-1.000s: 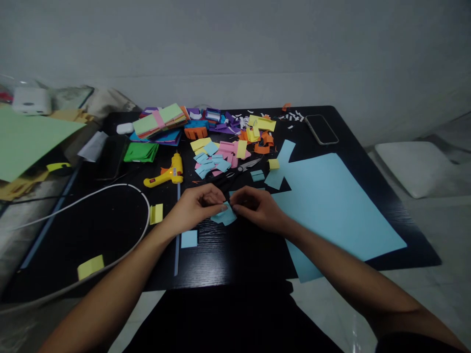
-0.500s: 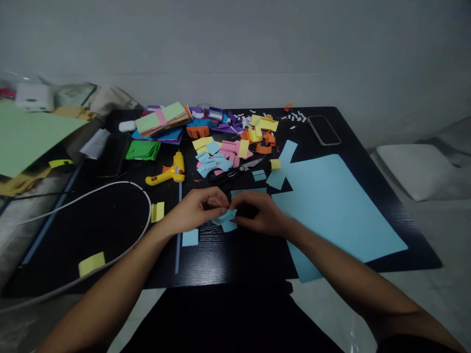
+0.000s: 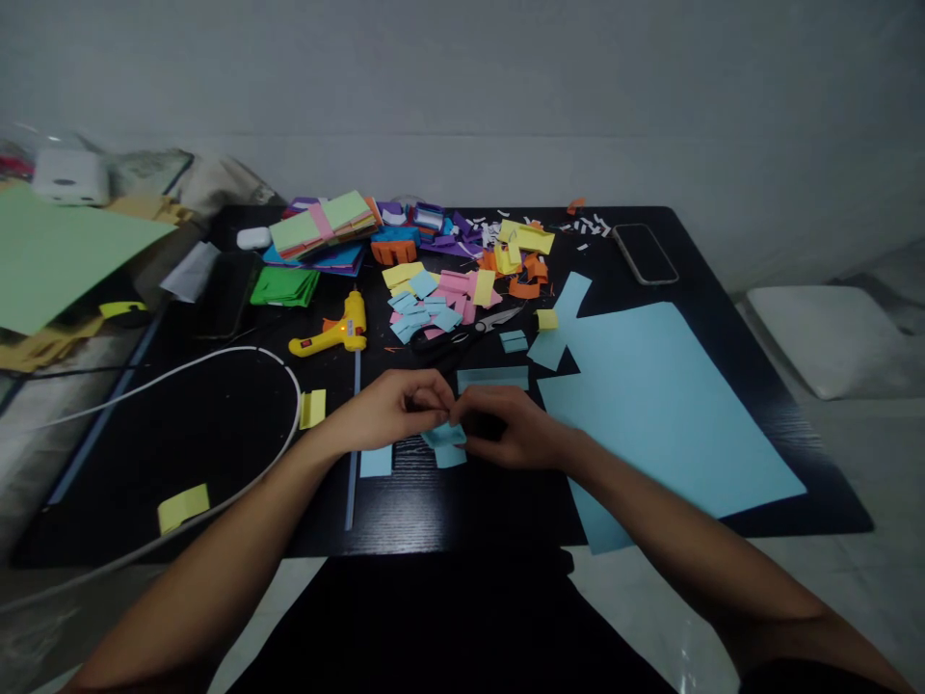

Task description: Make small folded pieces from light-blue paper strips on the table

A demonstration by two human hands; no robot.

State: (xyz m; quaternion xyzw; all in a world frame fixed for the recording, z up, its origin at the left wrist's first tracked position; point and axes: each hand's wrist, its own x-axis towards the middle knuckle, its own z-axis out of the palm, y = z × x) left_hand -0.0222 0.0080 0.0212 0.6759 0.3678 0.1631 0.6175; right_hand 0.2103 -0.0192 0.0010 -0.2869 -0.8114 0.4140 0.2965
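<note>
My left hand [image 3: 405, 410] and my right hand [image 3: 506, 424] meet above the black table, fingers pinched on a small light blue paper piece [image 3: 446, 436] between them. Under it shows another light blue piece [image 3: 451, 456]. Just beyond my right hand lies a blue paper strip [image 3: 492, 379]. Black-handled scissors [image 3: 481, 328] rest behind my hands, beside a pile of small blue pieces [image 3: 423, 313]. To the right spreads a large light blue sheet [image 3: 665, 405] with a cut edge, partly under my right forearm. A light blue square [image 3: 377, 462] lies near my left wrist.
A yellow glue gun [image 3: 333, 333] with a clear stick [image 3: 353, 482] stands left of centre. A white cable [image 3: 289, 434] loops across the left side. Paper bundles [image 3: 325, 226], coloured scraps [image 3: 462, 241] and a phone [image 3: 646, 253] line the back of the table [image 3: 252, 540].
The view has shifted slightly. The small blue piece between my fingers has turned a little, and more of the blue piece beneath it shows. Both hands stay close together.
</note>
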